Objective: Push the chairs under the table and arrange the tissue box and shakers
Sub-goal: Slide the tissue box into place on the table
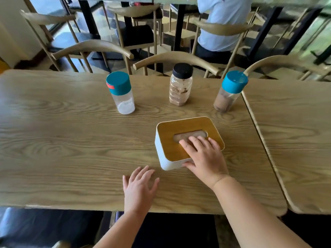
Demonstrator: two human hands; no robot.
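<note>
Two hands at a wooden café table, the right one on the tissue box.

The table point(71, 140) has a pale, strongly grained wood top with rounded corners, and a second table point(295, 140) of the same wood butts against its right edge. Beyond it stand curved-back wooden chairs point(175, 59) on a glossy patterned floor, with a seated person in a light blue shirt point(223, 24). The tissue box point(168, 158) is white with rounded corners, an amber wood lid and an oval slot; the right hand point(204, 156) rests on it, fingers over the lid and thumb against the near side. The left hand point(139, 187) lies flat and spread on the tabletop just beside the box. Behind stand three clear shakers: a teal-capped one point(120, 93) with white contents and an unreadable label, a black-capped one point(180, 85) and another teal-capped one point(230, 92), both holding brown powder.
</note>
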